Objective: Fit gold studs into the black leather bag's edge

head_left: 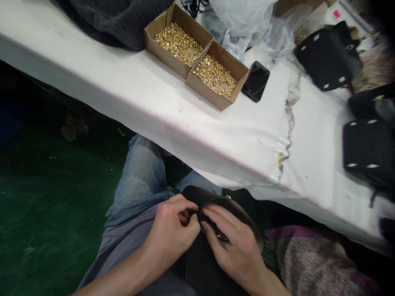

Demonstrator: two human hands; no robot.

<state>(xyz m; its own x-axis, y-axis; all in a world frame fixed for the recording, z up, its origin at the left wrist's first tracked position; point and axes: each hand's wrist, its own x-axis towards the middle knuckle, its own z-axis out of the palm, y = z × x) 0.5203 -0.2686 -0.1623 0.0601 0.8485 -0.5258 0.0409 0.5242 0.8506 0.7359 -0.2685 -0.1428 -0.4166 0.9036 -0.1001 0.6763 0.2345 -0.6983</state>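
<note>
A black bag, leather-like and smooth, lies across my lap with its flap edge raised. My left hand pinches at that edge with thumb and forefinger; whatever is between the fingertips is too small and dark to name. From the other side my right hand grips the bag's edge, fingertips close to those of the left. Beneath the right palm a bit of gold metal shows on the bag. The inside of the bag is mostly hidden by my hands.
On the white-covered table, two cardboard boxes hold small gold metal pieces, beside a phone. Black bags with metal corner pieces lie right. Clear plastic bags and dark cloth sit behind. Someone's patterned sleeve is close by my right.
</note>
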